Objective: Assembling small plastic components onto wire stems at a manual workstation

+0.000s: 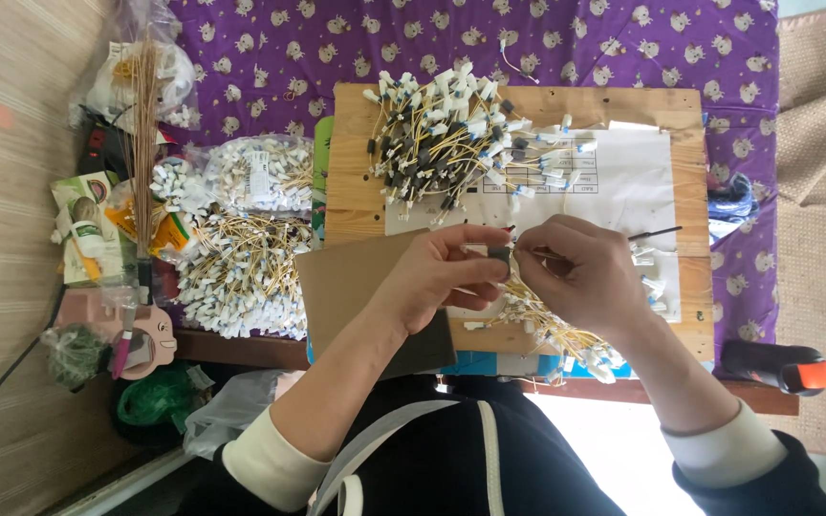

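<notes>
Nearest to the camera are the person's two arms in dark sleeves with cream cuffs, which reach forward over a wooden board that lies on a purple cloth with a small pale pattern. On the far part of the board there is a big heap of wire pieces, yellow wires with white ends and small dark rings, partly over a white paper sheet. To the left, off the board, lie more bundles of the same wires and a clear bag of white parts. A brown cardboard piece rests at the near left edge of the board, under the left wrist. The left hand is closed in a pinch on a small dark ring, which it holds above the middle of the board. The right hand pinches a thin yellow wire with thumb and forefinger, its tip just beside the ring; more wires hang loose under this hand. I judge that the ring is light, hard and a little slippery, so it is best held by its outer sides. The wire seems soft and easy to bend, so it should be taken close to its end.
</notes>
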